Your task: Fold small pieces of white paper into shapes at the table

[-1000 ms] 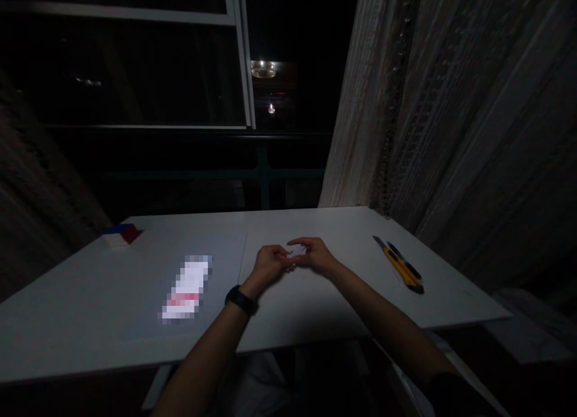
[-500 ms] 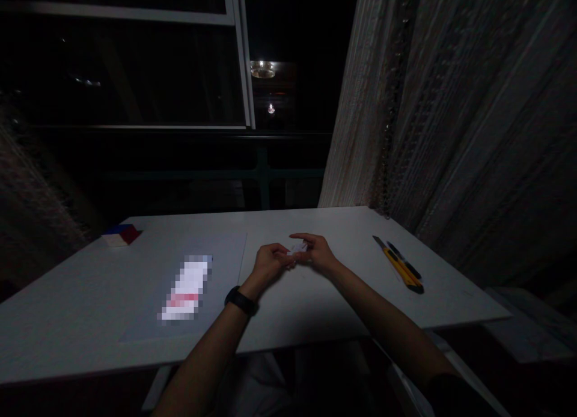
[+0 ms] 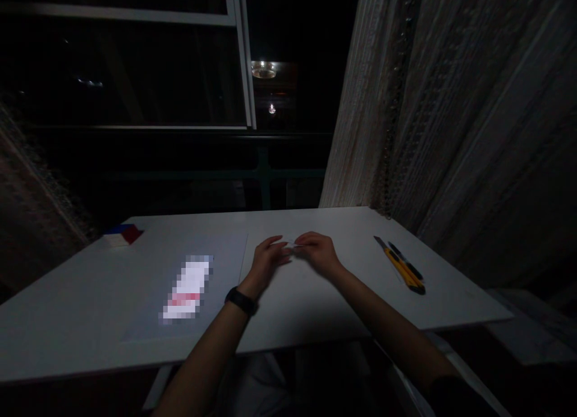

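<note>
Above the middle of the white table (image 3: 315,309), a small thin white piece, paper-like (image 3: 291,244), shows nearly edge-on between my hands. My right hand (image 3: 318,252) is closed, its fingertips pinching the piece from the right. On the left side, my left hand (image 3: 268,258), with a black band on the wrist, has its fingers apart close to the piece's other end; a light touch there cannot be ruled out. Dim light and slight blur hide the piece's exact shape.
A yellow utility knife (image 3: 401,268) lies at the right beside a dark slim tool (image 3: 406,261). At the left, a bright pixelated rectangle (image 3: 187,288) rests on a pale sheet (image 3: 229,267). A blue, red and white cube (image 3: 121,234) sits near the far left edge. Curtains (image 3: 356,104) hang behind.
The white piece has turned from showing a wider, crumpled-looking face to a thin edge. My left fingers have spread away from it, and my right fingers have closed over it.
</note>
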Tool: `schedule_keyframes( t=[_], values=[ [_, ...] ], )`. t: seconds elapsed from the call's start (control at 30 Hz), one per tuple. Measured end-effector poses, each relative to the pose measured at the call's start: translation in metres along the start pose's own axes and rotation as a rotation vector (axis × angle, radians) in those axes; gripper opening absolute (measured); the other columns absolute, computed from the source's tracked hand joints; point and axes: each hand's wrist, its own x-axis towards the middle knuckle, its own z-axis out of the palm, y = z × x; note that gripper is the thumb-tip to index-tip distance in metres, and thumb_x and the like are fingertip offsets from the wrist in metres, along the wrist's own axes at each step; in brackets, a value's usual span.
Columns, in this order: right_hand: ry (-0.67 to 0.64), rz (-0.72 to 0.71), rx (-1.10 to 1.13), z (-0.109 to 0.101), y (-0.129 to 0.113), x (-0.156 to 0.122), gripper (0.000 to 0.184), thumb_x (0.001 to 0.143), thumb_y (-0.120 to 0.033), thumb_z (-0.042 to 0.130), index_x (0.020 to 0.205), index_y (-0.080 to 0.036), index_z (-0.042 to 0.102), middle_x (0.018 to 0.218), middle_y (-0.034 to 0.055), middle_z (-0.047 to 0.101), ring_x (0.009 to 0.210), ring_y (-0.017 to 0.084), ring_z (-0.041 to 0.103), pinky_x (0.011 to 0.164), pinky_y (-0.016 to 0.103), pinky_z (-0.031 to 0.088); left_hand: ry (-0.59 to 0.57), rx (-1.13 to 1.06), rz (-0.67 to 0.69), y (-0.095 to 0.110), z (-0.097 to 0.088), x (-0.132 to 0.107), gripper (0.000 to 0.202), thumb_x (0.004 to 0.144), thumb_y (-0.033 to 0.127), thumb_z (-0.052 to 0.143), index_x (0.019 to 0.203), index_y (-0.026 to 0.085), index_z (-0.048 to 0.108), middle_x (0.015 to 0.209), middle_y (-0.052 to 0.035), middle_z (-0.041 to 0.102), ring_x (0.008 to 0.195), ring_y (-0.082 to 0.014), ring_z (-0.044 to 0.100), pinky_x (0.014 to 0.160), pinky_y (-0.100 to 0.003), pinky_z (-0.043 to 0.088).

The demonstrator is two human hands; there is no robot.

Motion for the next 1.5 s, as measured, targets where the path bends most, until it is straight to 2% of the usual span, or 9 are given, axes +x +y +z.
schedule_keyframes(
  t=[0.13, 0.23, 0.37, 0.5, 0.77, 1.03, 1.13, 1.23, 1.5],
  values=[
    [-0.073, -0.294, -0.271, -0.0006, -0.0026, -0.0042, 0.016, 0.072, -0.012, 0.06, 0.073, -0.023, 0.071, 0.088, 0.005, 0.067, 0.084, 0.018, 0.058, 0.079, 0.035, 0.045, -0.064, -0.016, -0.154, 0.0018, -0.0022, -0.0008, 0.031, 0.064, 0.033, 0.07, 0.085, 0.012, 0.059, 0.073, -0.0065, 0.062, 0.066, -0.0183, 0.064, 0.061, -0.032, 0.055],
    [-0.129, -0.38, -0.371, 0.0007, -0.0053, -0.0056, 0.021, 0.071, -0.008, 0.06, 0.078, -0.025, 0.071, 0.093, 0.0045, 0.067, 0.088, 0.019, 0.057, 0.08, 0.036, 0.045, -0.031, 0.049, -0.14, 0.0003, -0.0027, 0.0, 0.029, 0.06, 0.029, 0.075, 0.076, 0.011, 0.059, 0.062, -0.0019, 0.058, 0.057, -0.0124, 0.06, 0.056, -0.025, 0.054],
    [-0.151, -0.322, -0.353, 0.0012, -0.0052, -0.0047, 0.028, 0.071, -0.008, 0.06, 0.092, -0.025, 0.069, 0.094, 0.0049, 0.067, 0.089, 0.018, 0.058, 0.082, 0.034, 0.046, 0.07, 0.069, -0.067, -0.0011, -0.0031, 0.0015, 0.038, 0.056, 0.022, 0.078, 0.087, 0.012, 0.058, 0.065, -0.0019, 0.061, 0.052, -0.0099, 0.057, 0.051, -0.023, 0.052],
    [-0.14, -0.28, -0.391, -0.002, -0.0026, -0.0031, 0.022, 0.072, -0.009, 0.06, 0.083, -0.025, 0.072, 0.093, 0.0049, 0.067, 0.086, 0.018, 0.06, 0.078, 0.033, 0.047, 0.105, 0.08, -0.035, -0.0004, -0.0019, 0.0013, 0.044, 0.057, 0.022, 0.078, 0.094, 0.013, 0.055, 0.064, -0.0017, 0.062, 0.051, -0.0105, 0.058, 0.051, -0.024, 0.053],
    [-0.155, -0.304, -0.408, -0.0032, -0.0006, -0.0036, 0.021, 0.073, -0.01, 0.06, 0.081, -0.024, 0.072, 0.094, 0.0052, 0.067, 0.085, 0.018, 0.06, 0.077, 0.033, 0.048, 0.157, 0.12, -0.006, 0.0001, -0.0001, 0.0012, 0.042, 0.05, 0.017, 0.08, 0.085, 0.011, 0.057, 0.064, -0.0018, 0.062, 0.053, -0.0106, 0.058, 0.049, -0.02, 0.048],
    [-0.135, -0.265, -0.31, -0.0016, -0.0016, -0.0049, 0.02, 0.074, -0.012, 0.059, 0.079, -0.025, 0.073, 0.09, 0.0051, 0.068, 0.084, 0.019, 0.062, 0.077, 0.034, 0.049, 0.029, 0.098, -0.022, 0.0037, -0.0015, -0.0004, 0.031, 0.054, 0.027, 0.077, 0.076, 0.011, 0.063, 0.07, -0.0035, 0.063, 0.061, -0.0108, 0.058, 0.056, -0.021, 0.049],
    [-0.143, -0.245, -0.259, -0.0014, -0.0045, -0.005, 0.02, 0.074, -0.012, 0.057, 0.077, -0.025, 0.073, 0.089, 0.0053, 0.069, 0.083, 0.019, 0.063, 0.078, 0.035, 0.05, -0.018, 0.078, -0.028, 0.0035, -0.0017, -0.001, 0.03, 0.058, 0.033, 0.075, 0.073, 0.012, 0.061, 0.058, 0.0009, 0.057, 0.054, -0.0091, 0.054, 0.057, -0.025, 0.052],
    [-0.158, -0.217, -0.213, -0.0005, -0.0065, -0.0049, 0.016, 0.074, -0.016, 0.059, 0.075, -0.025, 0.073, 0.087, 0.0046, 0.07, 0.081, 0.019, 0.064, 0.077, 0.034, 0.05, 0.019, 0.104, -0.014, 0.0025, -0.0006, -0.0012, 0.031, 0.057, 0.035, 0.076, 0.068, 0.011, 0.059, 0.052, 0.0022, 0.054, 0.047, -0.0071, 0.05, 0.051, -0.021, 0.049],
    [-0.169, -0.168, -0.176, 0.0016, -0.006, -0.0055, 0.012, 0.075, -0.026, 0.062, 0.083, -0.025, 0.072, 0.088, 0.0037, 0.07, 0.083, 0.019, 0.064, 0.08, 0.034, 0.049, 0.114, 0.175, 0.11, -0.0008, 0.003, 0.0012, 0.034, 0.051, 0.031, 0.079, 0.071, 0.01, 0.062, 0.059, -0.0017, 0.061, 0.049, -0.0082, 0.053, 0.046, -0.018, 0.043]
  ],
)
